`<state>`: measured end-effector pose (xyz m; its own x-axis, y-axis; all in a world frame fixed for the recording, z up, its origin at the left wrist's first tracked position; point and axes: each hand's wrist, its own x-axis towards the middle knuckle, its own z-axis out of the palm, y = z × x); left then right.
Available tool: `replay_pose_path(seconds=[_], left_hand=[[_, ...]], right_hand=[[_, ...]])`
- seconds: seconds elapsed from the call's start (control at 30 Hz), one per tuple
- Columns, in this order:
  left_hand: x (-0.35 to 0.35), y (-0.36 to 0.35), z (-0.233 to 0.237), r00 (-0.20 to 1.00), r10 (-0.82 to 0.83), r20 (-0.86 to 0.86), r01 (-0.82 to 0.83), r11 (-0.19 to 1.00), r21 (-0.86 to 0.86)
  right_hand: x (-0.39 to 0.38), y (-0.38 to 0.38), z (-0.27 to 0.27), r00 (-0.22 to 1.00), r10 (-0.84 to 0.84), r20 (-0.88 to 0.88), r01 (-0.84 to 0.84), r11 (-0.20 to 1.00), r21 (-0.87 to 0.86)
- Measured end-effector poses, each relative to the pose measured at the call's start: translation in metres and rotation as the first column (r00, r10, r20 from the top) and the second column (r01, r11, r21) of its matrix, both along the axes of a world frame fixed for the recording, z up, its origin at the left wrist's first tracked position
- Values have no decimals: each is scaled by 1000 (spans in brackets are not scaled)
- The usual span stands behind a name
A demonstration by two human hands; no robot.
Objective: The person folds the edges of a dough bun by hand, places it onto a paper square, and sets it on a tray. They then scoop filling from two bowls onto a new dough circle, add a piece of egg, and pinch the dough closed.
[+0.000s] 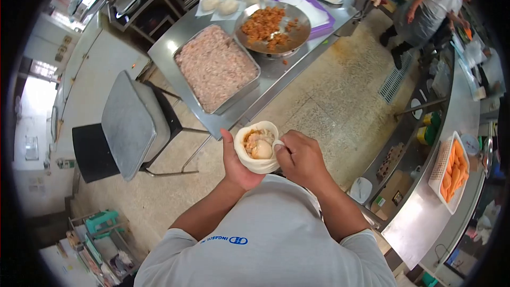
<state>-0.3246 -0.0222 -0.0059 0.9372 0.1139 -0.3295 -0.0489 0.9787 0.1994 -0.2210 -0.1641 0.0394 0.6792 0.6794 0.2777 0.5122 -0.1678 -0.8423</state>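
Observation:
In front of my chest, my left hand (237,169) cups a round of white bun dough (257,166) from below, its thumb up along the side. The dough is shaped like a cup, its top not closed. Inside lies a filling (254,142) with pinkish and orange-brown bits and a pale rounded piece. My right hand (304,158) pinches the dough rim at its right side between thumb and curled forefinger; the other fingers are folded in.
Ahead on the steel table (166,48) are a deep tray of pinkish minced meat (215,66), a metal bowl (300,18) with orange-brown filling, and several dough balls (228,6). A lidded container (125,125) sits at left. Right are a basket (436,183) of orange items and a person (430,8).

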Motion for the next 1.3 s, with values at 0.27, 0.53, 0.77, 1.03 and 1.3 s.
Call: replay_pose_path(seconds=[0.27,0.53,0.77,1.03,1.3], left_hand=[[-30,69,-15,971,-49,233,14,988,153],[-51,156,1,966,63,250,-132,954,268],[-63,243,9,955,-64,290,-82,882,464],[-82,282,10,972,29,234,-148,848,509],[-84,271,12,942,243,232,-334,747,575]], right_hand=[[-2,63,22,962,149,-229,-142,989,46],[-20,156,30,980,187,-67,-183,981,63],[-28,236,30,959,283,-12,-282,958,43],[-32,292,44,924,351,-152,-351,936,31],[-12,308,36,837,542,-78,-538,840,64]])
